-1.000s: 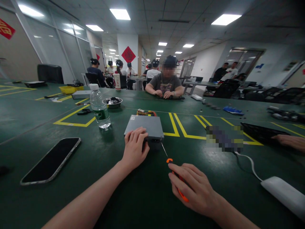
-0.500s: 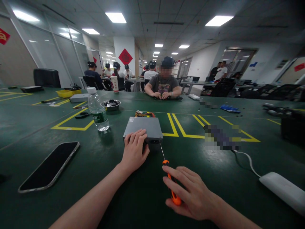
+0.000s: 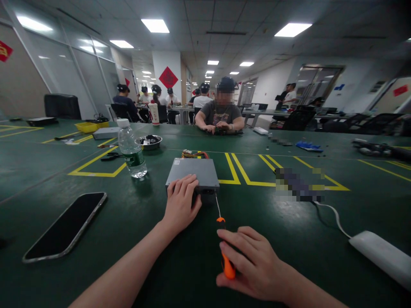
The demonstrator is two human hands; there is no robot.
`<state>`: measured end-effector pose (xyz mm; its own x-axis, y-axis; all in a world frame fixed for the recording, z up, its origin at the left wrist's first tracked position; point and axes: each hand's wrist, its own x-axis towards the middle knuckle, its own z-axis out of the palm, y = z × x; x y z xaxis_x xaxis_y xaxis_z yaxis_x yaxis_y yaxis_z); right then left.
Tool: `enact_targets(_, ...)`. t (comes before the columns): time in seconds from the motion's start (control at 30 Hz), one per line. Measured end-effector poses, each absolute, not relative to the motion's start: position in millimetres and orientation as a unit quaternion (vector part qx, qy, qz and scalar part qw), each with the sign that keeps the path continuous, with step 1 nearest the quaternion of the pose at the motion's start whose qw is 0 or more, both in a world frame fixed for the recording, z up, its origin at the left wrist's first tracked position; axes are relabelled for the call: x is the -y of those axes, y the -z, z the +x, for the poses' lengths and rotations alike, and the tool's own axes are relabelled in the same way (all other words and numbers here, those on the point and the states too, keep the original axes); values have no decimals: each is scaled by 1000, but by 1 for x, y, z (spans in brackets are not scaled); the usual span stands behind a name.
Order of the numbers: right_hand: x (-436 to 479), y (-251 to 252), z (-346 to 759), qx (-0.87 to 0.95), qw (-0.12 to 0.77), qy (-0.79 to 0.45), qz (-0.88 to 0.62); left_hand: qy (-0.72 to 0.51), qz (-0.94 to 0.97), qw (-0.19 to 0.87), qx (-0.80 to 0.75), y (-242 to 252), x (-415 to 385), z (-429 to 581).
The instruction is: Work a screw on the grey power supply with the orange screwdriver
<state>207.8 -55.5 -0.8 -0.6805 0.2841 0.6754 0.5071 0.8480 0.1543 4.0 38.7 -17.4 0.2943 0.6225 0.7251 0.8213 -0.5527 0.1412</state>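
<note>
A grey metal power supply box (image 3: 194, 173) lies flat on the green table (image 3: 48, 171), with coloured wires (image 3: 195, 154) at its far end. My left hand (image 3: 180, 205) rests on the box's near left corner, fingers curled over its edge. My right hand (image 3: 253, 263) is wrapped round the orange and black handle of a screwdriver (image 3: 224, 244). The thin shaft points at the box's near right corner, its tip at or just short of it.
A black phone (image 3: 66, 224) lies at the near left. A water bottle (image 3: 131, 148) and a metal bowl (image 3: 149, 141) stand left of the box. A white adapter (image 3: 380, 256) with a cable sits at the near right. A person sits across the table; others work behind.
My right hand has turned the screwdriver, so the handle has swung left, closer to upright in the picture. My left hand has stayed on the box. Another person's hand at the right edge has gone.
</note>
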Motion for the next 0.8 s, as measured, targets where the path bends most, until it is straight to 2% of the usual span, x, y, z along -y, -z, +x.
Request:
enact_targets(0.1,57,3,210,881,378,160,-238,383,-792,132,457,17,-38,4)
enact_targets(0.33,63,-5,204,923,262,171,-224,388,-788,133,459,18,-38,5)
enact_targets(0.53,58,6,204,910,331,156,-196,382,-791,131,460,17,-38,4)
enact_targets(0.8,54,3,201,937,254,137,-194,392,-786,129,461,18,-39,5)
